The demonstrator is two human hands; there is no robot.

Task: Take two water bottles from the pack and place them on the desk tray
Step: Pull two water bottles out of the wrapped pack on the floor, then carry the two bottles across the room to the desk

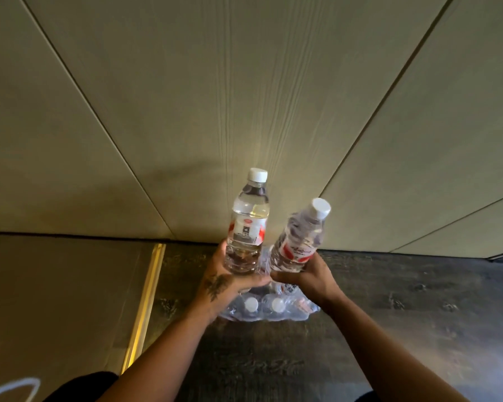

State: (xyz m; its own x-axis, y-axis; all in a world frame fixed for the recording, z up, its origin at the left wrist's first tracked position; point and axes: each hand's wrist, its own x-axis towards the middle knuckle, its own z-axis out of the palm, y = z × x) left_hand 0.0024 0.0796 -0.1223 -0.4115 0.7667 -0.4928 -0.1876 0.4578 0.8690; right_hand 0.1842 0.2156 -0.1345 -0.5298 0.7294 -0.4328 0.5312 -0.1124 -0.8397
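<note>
My left hand [225, 281] grips the base of a clear water bottle [249, 219] with a white cap and a red and white label, held upright. My right hand [310, 275] holds a second water bottle [301, 236] by its lower part, tilted to the right. Both are lifted above the plastic-wrapped pack [269, 307], which lies on the dark floor below my hands with two white caps showing through the wrap. No desk tray is in view.
A pale panelled wall [244, 97] rises right behind the pack. The dark wood-look floor [389, 314] stretches to the right. A gold metal strip [145, 309] divides it from grey flooring on the left.
</note>
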